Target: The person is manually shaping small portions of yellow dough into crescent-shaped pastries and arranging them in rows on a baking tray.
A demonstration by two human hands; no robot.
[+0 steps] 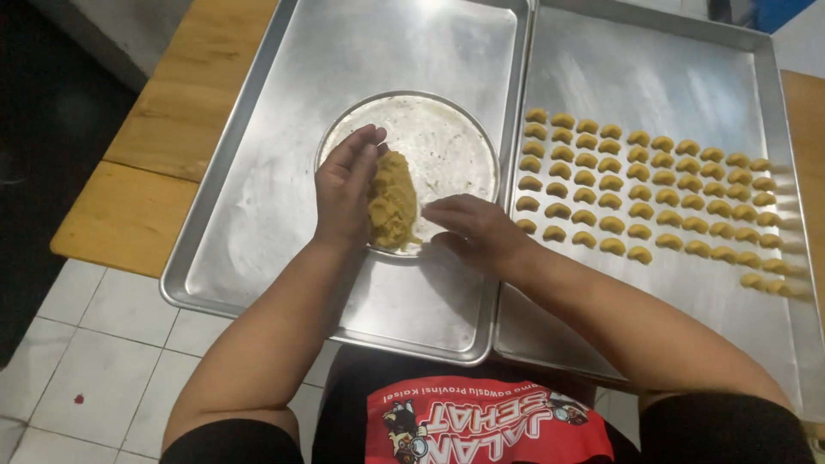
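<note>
Bare tray (258, 215) left of dough (393, 202)

trays (258, 172): 2 | round plate (455, 129): 1 | dough lump (393, 202): 1 | crescent cookies (640, 185): roughly 70, far ones blurred
</note>
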